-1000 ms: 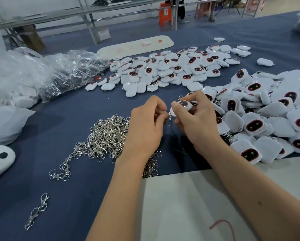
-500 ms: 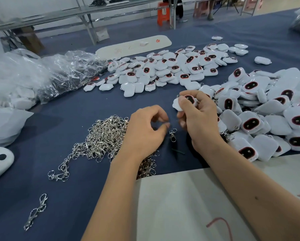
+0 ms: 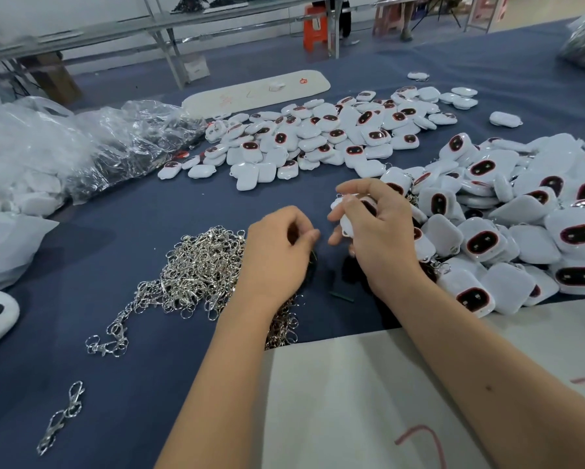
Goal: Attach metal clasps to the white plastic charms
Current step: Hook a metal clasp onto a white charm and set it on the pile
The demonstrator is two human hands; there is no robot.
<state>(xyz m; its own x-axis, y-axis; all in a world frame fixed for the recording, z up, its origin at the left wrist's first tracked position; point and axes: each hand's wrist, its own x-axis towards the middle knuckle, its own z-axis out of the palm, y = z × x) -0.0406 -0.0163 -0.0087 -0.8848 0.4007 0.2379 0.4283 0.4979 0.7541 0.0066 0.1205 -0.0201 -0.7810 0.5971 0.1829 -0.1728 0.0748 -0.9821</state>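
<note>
My right hand [image 3: 382, 238] holds a white plastic charm [image 3: 347, 220], fingers curled round it, just left of the big charm heap [image 3: 521, 231]. The charm's dark red-rimmed face peeks out between my fingers. My left hand [image 3: 274, 255] hovers over the right edge of the silver metal clasp pile [image 3: 199, 265]. Its fingers curl under and its thumb points at the right hand. Whatever lies under those fingers is hidden. A small gap separates the two hands.
A second spread of charms [image 3: 318, 137] lies farther back. Crumpled plastic bags [image 3: 81, 147] fill the left. Loose clasps [image 3: 61, 418] lie near the front left. A white sheet [image 3: 352, 401] covers the near edge under my forearms. A small dark stick [image 3: 342, 296] lies between my wrists.
The hands were joined at the charm, then parted. A clasp dangled below the right hand half a second ago and is out of sight now. The right hand has turned the charm.
</note>
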